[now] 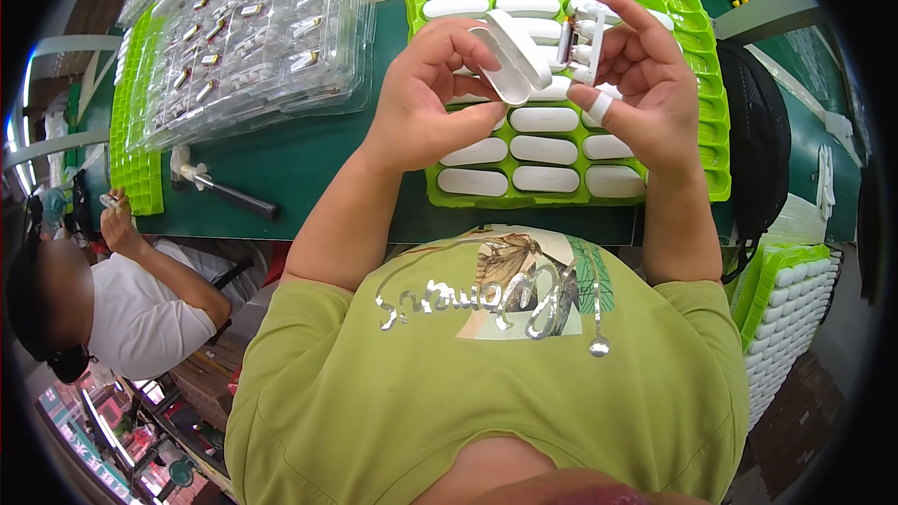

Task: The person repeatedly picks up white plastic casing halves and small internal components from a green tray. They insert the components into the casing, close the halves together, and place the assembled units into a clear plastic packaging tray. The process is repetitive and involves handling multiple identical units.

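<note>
My left hand (435, 93) is closed on a white oblong case (512, 58), its hollow inside and raised lid showing. Between the thumb and fingers of my right hand (645, 84) is a white plastic insert (589, 42), with a small dark and metallic cylindrical part along its left side. White tape is wrapped round my right thumb. The two pieces are held close together but apart, above a bright green tray (713, 131). Rows of white oblong cases (544, 151) lie in the tray's pockets. My hands cover some of them.
Clear plastic trays (262, 47) of small parts are stacked at the left, partly over another green tray (140, 168). A hammer (224, 189) lies nearby. A black bag (760, 131) sits right of the tray. Another person (140, 309) works at the far left. More filled trays (786, 318) stand lower right.
</note>
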{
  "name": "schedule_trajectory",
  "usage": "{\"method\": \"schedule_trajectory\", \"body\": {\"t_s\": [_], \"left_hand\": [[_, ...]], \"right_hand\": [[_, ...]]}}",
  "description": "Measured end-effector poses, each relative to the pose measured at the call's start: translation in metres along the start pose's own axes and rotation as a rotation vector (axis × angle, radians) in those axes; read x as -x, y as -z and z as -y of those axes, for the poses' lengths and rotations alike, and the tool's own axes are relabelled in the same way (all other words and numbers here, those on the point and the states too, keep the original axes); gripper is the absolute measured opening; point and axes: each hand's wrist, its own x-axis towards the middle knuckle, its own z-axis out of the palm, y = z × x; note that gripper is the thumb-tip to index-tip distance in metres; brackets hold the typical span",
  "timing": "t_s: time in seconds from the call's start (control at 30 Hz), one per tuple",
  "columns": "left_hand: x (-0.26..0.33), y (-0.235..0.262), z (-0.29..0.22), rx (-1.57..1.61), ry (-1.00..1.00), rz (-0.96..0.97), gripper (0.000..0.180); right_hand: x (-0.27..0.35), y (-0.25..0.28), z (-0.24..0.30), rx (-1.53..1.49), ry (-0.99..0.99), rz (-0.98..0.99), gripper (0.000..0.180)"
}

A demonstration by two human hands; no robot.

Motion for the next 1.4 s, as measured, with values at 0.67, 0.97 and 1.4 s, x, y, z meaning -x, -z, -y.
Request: {"method": "schedule_trajectory", "body": {"t_s": [0.67, 0.97, 1.4], "left_hand": [[0.006, -0.011, -0.003, -0.551, 0.005, 0.0, 0.065], [0.004, -0.007, -0.002, -0.473, -0.105, 0.085, 0.071], [0.007, -0.005, 0.007, -0.332, -0.069, 0.122, 0.072]], "right_hand": [[-0.001, -0.008, 0.002, 0.265, 0.27, 0.127, 0.073], [-0.002, -0.007, 0.005, 0.414, 0.222, 0.16, 0.067], [-0.003, 0.001, 0.008, 0.557, 0.314, 0.191, 0.065]]}}
